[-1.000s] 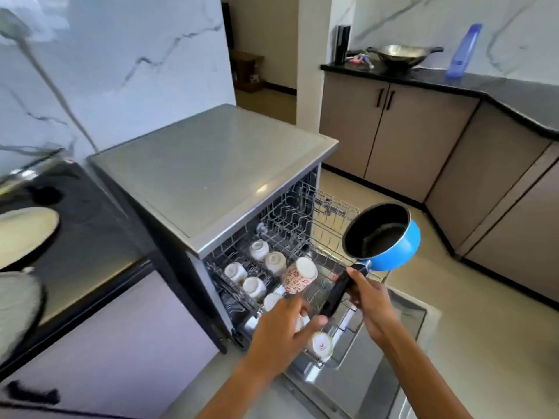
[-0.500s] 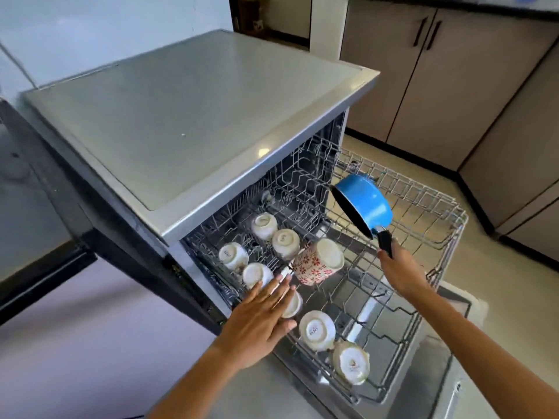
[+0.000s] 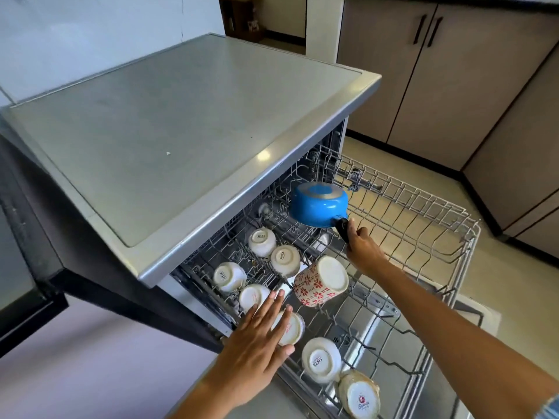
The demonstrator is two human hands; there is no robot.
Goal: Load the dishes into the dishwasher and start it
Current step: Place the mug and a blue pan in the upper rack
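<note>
Right hand (image 3: 361,247) grips blue saucepan (image 3: 319,204) by its handle, pan inverted over upper rack (image 3: 423,213), rear section. Left hand (image 3: 260,337) spread flat across upturned cups (image 3: 261,241). Risk: pan set unevenly on tines tips, knocking patterned mug (image 3: 320,281).

Blue saucepan (image 3: 317,205) with black handle (image 3: 342,229); white mug (image 3: 321,281) patterned with red flowers.

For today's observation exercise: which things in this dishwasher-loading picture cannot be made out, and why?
Head view only:
- Blue saucepan: inside hidden; it is turned bottom-up.
- Saucepan handle: mostly covered by the right hand.
- Cup under the left hand: partly hidden by the fingers.
- Dishwasher controls: not in view.
- Rack's rear: hidden under the dishwasher top.
</note>
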